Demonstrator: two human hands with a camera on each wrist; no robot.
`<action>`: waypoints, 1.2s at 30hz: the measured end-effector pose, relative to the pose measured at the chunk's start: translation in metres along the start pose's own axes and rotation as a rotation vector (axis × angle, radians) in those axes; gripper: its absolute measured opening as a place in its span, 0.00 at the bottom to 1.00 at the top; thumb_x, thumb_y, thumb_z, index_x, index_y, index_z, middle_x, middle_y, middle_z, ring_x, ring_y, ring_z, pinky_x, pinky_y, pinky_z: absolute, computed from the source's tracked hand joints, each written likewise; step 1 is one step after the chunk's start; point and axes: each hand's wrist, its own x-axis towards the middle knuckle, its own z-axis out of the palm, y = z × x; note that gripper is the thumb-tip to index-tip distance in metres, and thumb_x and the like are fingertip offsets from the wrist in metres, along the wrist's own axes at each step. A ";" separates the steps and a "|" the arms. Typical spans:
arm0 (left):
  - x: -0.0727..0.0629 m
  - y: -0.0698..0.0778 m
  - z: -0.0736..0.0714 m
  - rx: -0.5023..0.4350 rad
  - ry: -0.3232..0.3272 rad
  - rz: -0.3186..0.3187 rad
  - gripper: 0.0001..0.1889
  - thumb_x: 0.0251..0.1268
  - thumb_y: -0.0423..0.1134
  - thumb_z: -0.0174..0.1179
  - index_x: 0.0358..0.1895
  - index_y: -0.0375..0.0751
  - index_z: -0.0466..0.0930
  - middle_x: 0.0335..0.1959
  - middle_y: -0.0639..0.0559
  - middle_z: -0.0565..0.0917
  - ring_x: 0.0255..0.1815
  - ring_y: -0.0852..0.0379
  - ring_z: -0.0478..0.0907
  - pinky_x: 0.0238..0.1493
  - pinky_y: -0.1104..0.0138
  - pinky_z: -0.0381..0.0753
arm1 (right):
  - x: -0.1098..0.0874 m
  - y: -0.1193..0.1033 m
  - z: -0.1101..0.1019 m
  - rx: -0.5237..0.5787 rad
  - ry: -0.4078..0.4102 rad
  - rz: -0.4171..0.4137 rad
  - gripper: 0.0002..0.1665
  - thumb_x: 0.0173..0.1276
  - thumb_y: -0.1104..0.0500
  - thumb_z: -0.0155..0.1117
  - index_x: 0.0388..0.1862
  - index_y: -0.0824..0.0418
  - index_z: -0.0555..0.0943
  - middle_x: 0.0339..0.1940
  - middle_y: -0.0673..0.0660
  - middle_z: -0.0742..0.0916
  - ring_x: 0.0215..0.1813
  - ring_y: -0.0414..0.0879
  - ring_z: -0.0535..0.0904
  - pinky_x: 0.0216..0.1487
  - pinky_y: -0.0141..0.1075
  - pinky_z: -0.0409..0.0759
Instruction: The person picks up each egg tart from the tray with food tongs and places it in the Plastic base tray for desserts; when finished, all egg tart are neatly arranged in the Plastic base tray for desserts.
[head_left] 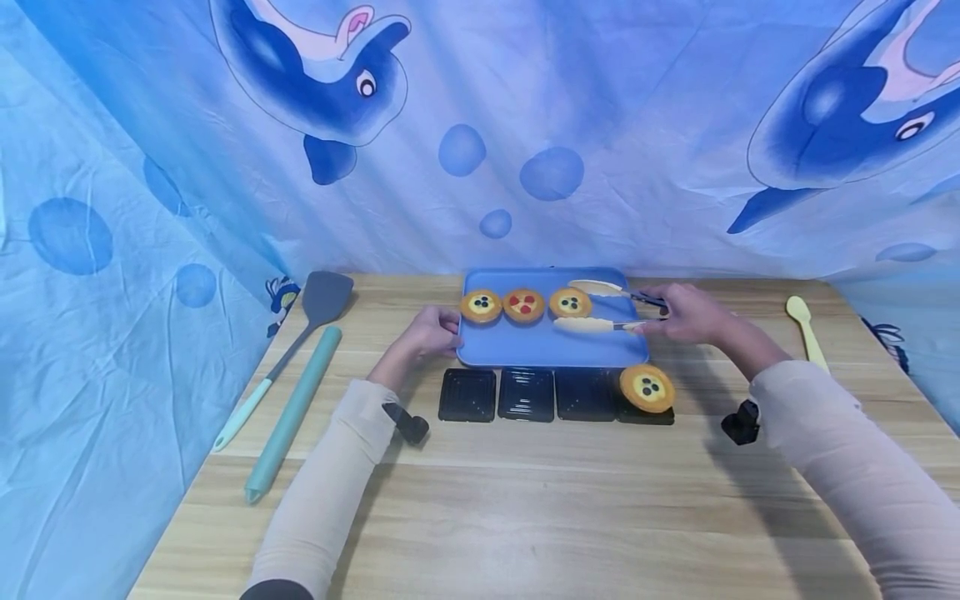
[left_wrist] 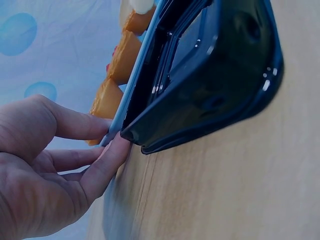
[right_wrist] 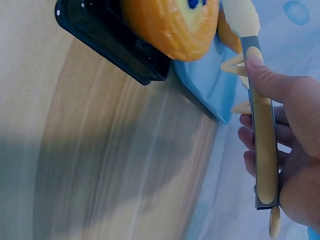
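My left hand [head_left: 433,332] pinches the left edge of a blue tray [head_left: 525,348] between thumb and fingers. My right hand [head_left: 688,313] grips a pair of tongs [right_wrist: 263,145] with cream-coloured tips. The tong tips [head_left: 585,325] are spread on either side of a tart with dark berries [head_left: 570,303] on the tray. To its left sit a tart with red topping [head_left: 523,307] and another dark-berry tart [head_left: 481,307]. A further tart [head_left: 648,388] rests on the rightmost of several black plastic boxes [head_left: 527,395] lined up in front of the tray.
On the left side of the table lie a grey spatula [head_left: 327,298] with a mint handle and a green rolling pin [head_left: 294,417]. A yellow spoon [head_left: 807,332] lies at the right. Behind the table hangs a blue dolphin curtain [head_left: 480,100].
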 end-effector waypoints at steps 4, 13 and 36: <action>-0.001 0.001 0.000 0.003 0.000 -0.004 0.27 0.54 0.17 0.60 0.61 0.19 0.70 0.46 0.33 0.76 0.39 0.45 0.80 0.38 0.62 0.90 | 0.000 -0.002 0.003 -0.016 0.012 -0.008 0.45 0.64 0.48 0.72 0.69 0.76 0.68 0.15 0.51 0.73 0.16 0.42 0.63 0.19 0.36 0.68; -0.001 0.001 0.000 0.004 0.003 -0.009 0.26 0.54 0.17 0.60 0.60 0.19 0.71 0.46 0.33 0.76 0.40 0.44 0.80 0.38 0.62 0.90 | -0.002 -0.002 0.004 -0.012 0.024 -0.009 0.42 0.65 0.49 0.72 0.68 0.75 0.69 0.18 0.53 0.77 0.16 0.44 0.66 0.20 0.37 0.69; -0.002 0.002 0.000 0.026 -0.001 0.003 0.26 0.55 0.18 0.60 0.61 0.18 0.70 0.47 0.32 0.76 0.40 0.44 0.80 0.38 0.62 0.90 | -0.014 -0.021 -0.030 -0.086 0.124 -0.016 0.38 0.65 0.53 0.72 0.67 0.71 0.72 0.11 0.49 0.68 0.14 0.41 0.57 0.13 0.31 0.55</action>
